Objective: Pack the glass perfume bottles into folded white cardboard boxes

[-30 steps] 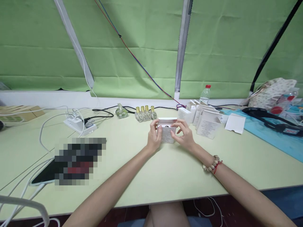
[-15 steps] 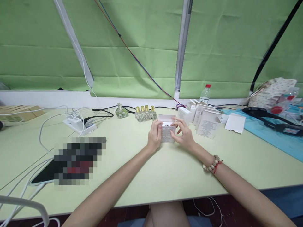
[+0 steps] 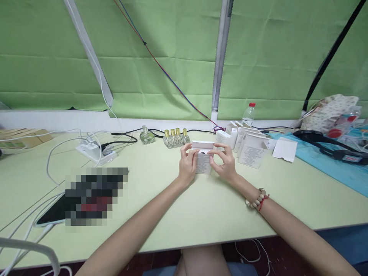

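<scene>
Between my hands a small white printed carton [image 3: 203, 165] stands upright on the table, its top flap raised at the back. A small dark, round part shows inside the opening. My left hand [image 3: 188, 164] is closed on the carton's left side, fingers at the upper edge. On the other side my right hand [image 3: 224, 163] grips the right edge between thumb and fingers. Behind them stand several glass perfume bottles [image 3: 177, 138] with gold caps, and a bottle without a gold cap [image 3: 147, 136] is farther left.
Several open white cartons [image 3: 253, 151] stand to the right, beside a loose white carton piece [image 3: 285, 149]. A plastic water bottle [image 3: 248, 114] is behind them. Black headphones [image 3: 330, 147] lie on a blue cloth [image 3: 322, 165]. A power strip [image 3: 96, 151] and a phone [image 3: 54, 211] with cables are left.
My right-hand fingers have shifted onto the carton's upper right edge. The fingers of my left hand have moved up to the top edge, and the flap is bent further over.
</scene>
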`<state>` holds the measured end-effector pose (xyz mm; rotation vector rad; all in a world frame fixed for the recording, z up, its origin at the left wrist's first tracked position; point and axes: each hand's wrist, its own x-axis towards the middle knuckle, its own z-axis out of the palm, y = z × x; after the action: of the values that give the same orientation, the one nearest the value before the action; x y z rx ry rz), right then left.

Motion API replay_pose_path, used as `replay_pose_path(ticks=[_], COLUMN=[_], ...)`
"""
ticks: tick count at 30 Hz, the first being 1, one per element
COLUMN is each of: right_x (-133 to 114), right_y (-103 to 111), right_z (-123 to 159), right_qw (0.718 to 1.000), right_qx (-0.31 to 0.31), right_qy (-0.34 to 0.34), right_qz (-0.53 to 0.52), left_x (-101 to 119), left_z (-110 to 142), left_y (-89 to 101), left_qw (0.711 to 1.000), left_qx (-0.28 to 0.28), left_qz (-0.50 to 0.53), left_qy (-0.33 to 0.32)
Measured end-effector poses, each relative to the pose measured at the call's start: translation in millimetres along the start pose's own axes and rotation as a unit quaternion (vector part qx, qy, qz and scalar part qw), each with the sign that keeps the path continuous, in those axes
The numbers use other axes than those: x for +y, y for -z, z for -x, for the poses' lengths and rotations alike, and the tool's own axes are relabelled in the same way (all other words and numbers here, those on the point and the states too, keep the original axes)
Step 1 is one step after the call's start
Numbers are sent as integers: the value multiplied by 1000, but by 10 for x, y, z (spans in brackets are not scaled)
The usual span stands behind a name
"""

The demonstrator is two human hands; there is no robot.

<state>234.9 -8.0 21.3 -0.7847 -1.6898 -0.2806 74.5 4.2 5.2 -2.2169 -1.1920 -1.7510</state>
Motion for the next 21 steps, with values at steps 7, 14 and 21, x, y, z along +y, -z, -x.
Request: replay_pose_path(ticks=[7, 14, 21], right_x=[-17, -23, -28], right_y=[0, -38, -40], right_z=[-12, 16, -31], right_qw=[998, 993, 981], right_qx=[-50, 16, 60], right_qy=[16, -53, -150], right_qz=[-26, -102, -107], left_x=[-47, -50, 2], left_z=[5, 0, -6], left_y=[8, 18, 11], left_qw=[999, 998, 991], left_qx=[-30, -50, -94], left_qz=[-2, 5, 35], left_qy=[-18, -49, -90])
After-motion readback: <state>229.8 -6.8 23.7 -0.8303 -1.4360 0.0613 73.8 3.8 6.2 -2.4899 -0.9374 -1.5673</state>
